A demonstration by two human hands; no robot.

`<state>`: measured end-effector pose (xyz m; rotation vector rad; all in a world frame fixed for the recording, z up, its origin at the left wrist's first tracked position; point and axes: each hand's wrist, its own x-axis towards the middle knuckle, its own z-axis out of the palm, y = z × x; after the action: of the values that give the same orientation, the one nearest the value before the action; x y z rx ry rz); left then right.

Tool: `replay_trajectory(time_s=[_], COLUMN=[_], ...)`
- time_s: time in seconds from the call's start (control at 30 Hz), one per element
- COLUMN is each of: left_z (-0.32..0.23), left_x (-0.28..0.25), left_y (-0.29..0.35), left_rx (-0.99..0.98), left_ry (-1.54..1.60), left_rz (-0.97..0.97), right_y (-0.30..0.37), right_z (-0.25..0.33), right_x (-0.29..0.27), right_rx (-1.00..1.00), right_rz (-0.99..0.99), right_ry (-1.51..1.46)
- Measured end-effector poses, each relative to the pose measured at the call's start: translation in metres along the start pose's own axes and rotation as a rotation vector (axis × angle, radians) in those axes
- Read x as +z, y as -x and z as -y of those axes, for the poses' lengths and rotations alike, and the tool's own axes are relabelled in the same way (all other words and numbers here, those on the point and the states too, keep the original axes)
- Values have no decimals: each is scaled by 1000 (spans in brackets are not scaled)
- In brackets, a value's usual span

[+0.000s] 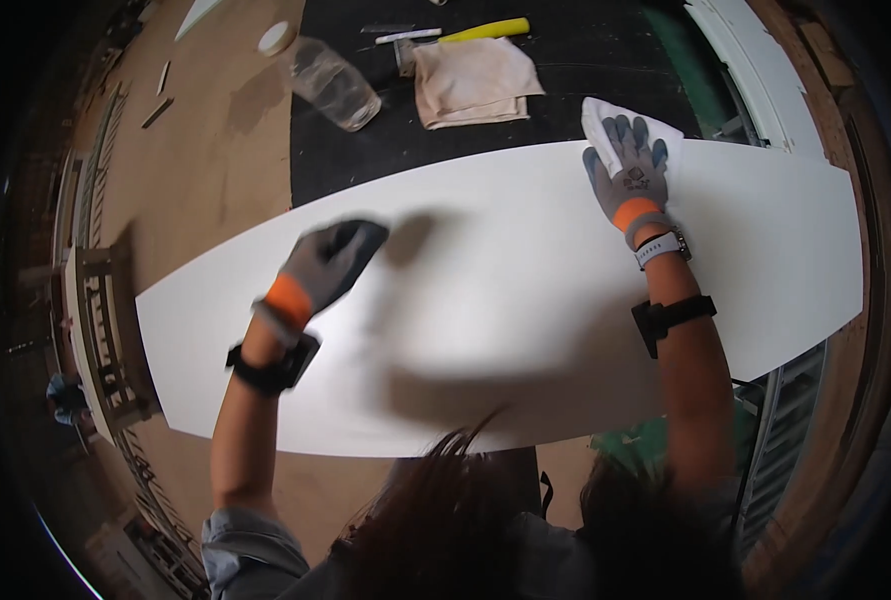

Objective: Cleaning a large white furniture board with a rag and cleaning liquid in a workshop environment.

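Observation:
A long white panel [525, 300] lies in front of me, with a glossy surface that shows dark shadows. My right hand [630, 170], in a grey and orange work glove, presses a white cloth [605, 118] at the panel's far right edge. Its fingers are spread over the cloth, which shows past them on both sides. Above the left part of the panel is my left hand [333, 262], gloved alike and slightly blurred. Its fingers are curled together, and nothing shows in them.
Beyond the panel, a black surface [565, 80] holds a folded beige cloth [473, 85], a clear bottle [333, 85] with a white cap, a tool with a yellow handle [485, 30] and a white pen-like stick [408, 36]. A metal rail [790, 410] runs at right.

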<state>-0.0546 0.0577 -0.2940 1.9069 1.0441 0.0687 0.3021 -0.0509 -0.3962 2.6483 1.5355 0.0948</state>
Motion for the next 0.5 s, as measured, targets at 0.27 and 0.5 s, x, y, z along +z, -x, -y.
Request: replay_trajectory(time_s=[0.27, 0.5], left_z=[114, 207], left_x=[48, 103], left_y=[308, 358], left_rx=[-725, -493], left_ry=[831, 1733], left_rz=[440, -246], right_y=[229, 270], right_z=[212, 164], right_x=[-33, -45], right_rx=[-1071, -728], right_rz=[272, 214], right_ry=[-602, -307])
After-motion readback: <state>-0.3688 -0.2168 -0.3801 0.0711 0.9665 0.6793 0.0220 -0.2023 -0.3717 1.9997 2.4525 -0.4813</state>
